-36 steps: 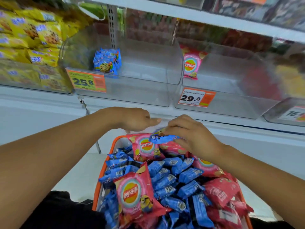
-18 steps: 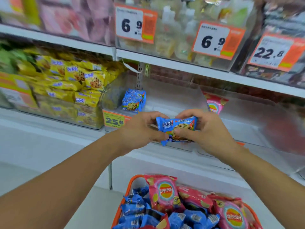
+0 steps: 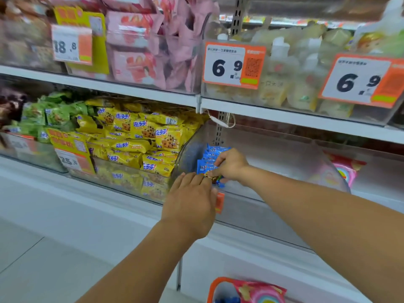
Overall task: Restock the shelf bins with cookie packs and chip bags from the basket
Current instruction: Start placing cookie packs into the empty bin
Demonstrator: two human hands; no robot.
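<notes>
A blue cookie pack (image 3: 204, 169) is inside the clear middle bin (image 3: 273, 206), against several blue packs (image 3: 213, 153) stacked at the bin's left end. My right hand (image 3: 230, 165) reaches into the bin and pinches the pack from the right. My left hand (image 3: 192, 202) is at the bin's front wall, its fingers stretched to the pack's lower edge. A pink chip bag (image 3: 344, 171) leans in the bin to the right. The orange basket (image 3: 213, 288) shows at the bottom edge with a pink chip bag (image 3: 260, 291) in it.
A bin full of yellow cookie packs (image 3: 140, 145) stands left of the clear bin, green packs (image 3: 52, 114) further left. The shelf above holds pink bags (image 3: 142, 44) and pale bottles (image 3: 284, 79) behind price tags. White floor lies lower left.
Both hands carried the blue cookie pack from in front of the shelf forward into the clear bin. The view rose, and the basket dropped to the bottom edge.
</notes>
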